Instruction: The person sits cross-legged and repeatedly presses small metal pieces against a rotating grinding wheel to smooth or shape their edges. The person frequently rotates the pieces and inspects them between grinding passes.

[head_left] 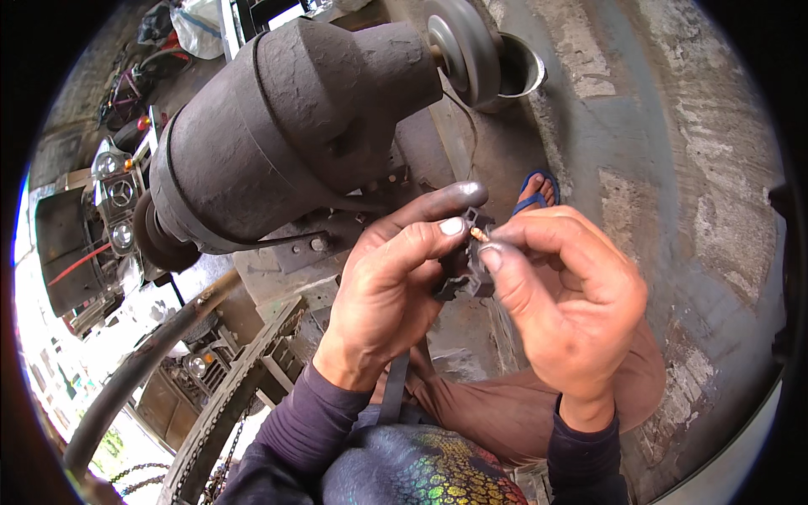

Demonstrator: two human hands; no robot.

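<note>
In front of my lap, my left hand (379, 278) is closed on a small black bracket-like part (475, 279) with angular edges and openings. The thumb and forefinger grip its upper end, and the fingers hide much of it. From the right, my right hand (581, 303) pinches a tiny copper-coloured piece (479, 234) between thumb and forefinger, at the upper edge of the black part. Whether that piece is a wire or a fitting cannot be made out. The left fingertips look smudged with dark grime.
Beyond my hands stands a large grey bench grinder (311, 126), with a grinding wheel (475, 59) at its right end and another wheel (160, 231) at the left. A metal pot (532, 71) is behind the right wheel. A rusty pipe (151, 362) and vehicle fronts lie left.
</note>
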